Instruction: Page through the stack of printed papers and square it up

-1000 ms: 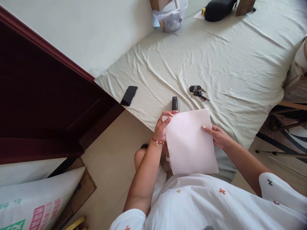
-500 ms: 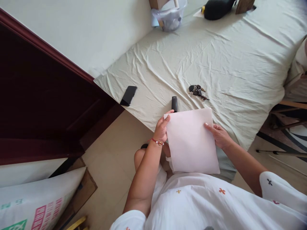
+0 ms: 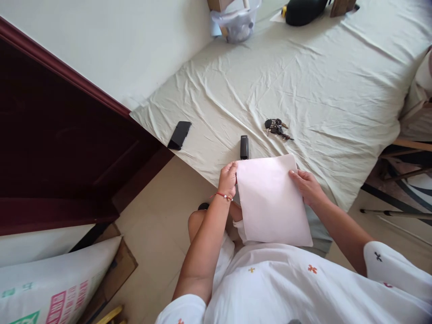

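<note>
Pale pinkish-white paper (image 3: 272, 202) is held up in front of my lap; whether it is one sheet or more I cannot tell. My left hand (image 3: 228, 178) pinches its upper left corner, thumb and fingers closed. On the right edge my right hand (image 3: 307, 185) grips the paper, thumb on top and the other fingers partly behind it. Just beyond the paper's top edge lies a black stapler-like object (image 3: 244, 146), its near end close to or behind the paper.
A bunch of keys (image 3: 277, 128) and a black phone (image 3: 180, 135) lie on the cloth-covered table (image 3: 324, 90). Farther back stand a clear plastic tub (image 3: 238, 29) and a black rounded object (image 3: 305, 11). A printed white sack (image 3: 57, 279) leans at lower left.
The left hand has shifted its hold at the paper's upper left corner, with its fingers drawn closer in. The paper has tilted slightly, its top edge a little lower on the right.
</note>
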The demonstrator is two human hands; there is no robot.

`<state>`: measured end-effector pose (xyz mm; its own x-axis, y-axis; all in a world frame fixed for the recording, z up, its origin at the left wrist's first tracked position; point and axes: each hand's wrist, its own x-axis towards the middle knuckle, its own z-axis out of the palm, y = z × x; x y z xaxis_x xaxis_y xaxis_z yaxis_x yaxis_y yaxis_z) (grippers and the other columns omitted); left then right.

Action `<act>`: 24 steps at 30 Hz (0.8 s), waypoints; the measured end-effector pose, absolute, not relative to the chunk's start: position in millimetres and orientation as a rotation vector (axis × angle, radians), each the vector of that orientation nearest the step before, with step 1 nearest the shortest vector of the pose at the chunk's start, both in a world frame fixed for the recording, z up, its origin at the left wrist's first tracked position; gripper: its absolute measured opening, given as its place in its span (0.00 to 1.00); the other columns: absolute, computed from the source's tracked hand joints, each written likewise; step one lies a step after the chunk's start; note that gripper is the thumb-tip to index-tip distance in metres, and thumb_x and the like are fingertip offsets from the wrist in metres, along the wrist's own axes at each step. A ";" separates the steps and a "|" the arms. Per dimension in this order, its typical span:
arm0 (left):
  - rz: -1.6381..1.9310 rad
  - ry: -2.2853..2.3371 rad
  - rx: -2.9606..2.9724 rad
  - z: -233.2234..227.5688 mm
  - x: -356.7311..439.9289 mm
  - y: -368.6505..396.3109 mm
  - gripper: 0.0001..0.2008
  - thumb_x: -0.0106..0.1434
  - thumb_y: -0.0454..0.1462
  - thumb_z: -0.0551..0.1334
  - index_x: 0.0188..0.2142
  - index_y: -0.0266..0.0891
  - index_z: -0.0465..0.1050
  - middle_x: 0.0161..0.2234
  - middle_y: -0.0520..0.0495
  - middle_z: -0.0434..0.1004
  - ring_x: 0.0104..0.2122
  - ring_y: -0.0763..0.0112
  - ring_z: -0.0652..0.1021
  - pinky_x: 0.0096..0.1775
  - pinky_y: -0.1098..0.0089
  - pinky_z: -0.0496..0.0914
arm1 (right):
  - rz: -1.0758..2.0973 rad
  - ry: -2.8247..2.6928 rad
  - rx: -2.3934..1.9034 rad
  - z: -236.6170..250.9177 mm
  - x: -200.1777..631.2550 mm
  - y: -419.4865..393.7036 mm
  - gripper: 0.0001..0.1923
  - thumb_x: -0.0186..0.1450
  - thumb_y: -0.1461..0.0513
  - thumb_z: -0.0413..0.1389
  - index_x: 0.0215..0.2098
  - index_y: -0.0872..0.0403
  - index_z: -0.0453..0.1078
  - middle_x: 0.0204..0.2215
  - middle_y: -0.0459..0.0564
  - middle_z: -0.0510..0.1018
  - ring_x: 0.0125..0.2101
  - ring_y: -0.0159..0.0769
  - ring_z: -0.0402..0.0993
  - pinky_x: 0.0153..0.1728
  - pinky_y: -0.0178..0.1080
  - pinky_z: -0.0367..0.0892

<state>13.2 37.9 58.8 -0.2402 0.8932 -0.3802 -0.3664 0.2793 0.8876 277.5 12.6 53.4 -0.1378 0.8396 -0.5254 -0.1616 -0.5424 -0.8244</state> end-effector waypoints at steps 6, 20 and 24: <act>1.172 1.617 0.616 57.8 8.5 55.8 0.12 0.61 0.38 0.67 0.24 0.37 0.70 0.19 0.57 0.66 0.17 0.82 0.58 0.22 0.76 0.54 | 1.754 -0.763 -1.478 53.9 276.4 21.7 0.15 0.55 0.51 0.72 0.31 0.48 0.76 0.28 0.47 0.86 0.24 0.42 0.81 0.23 0.38 0.74; 0.920 1.917 0.831 36.2 7.7 86.4 0.06 0.55 0.37 0.64 0.23 0.38 0.73 0.18 0.57 0.62 0.23 0.74 0.66 0.27 0.72 0.58 | 1.703 -0.740 -1.603 53.0 269.2 35.7 0.08 0.65 0.58 0.59 0.28 0.50 0.72 0.24 0.48 0.82 0.20 0.39 0.77 0.22 0.38 0.71; 0.893 1.952 0.912 31.0 7.5 92.7 0.05 0.55 0.36 0.64 0.24 0.38 0.74 0.19 0.54 0.69 0.25 0.72 0.70 0.29 0.71 0.60 | 1.693 -0.722 -1.599 49.3 271.0 35.9 0.08 0.65 0.57 0.60 0.29 0.50 0.73 0.24 0.49 0.82 0.20 0.40 0.76 0.22 0.39 0.71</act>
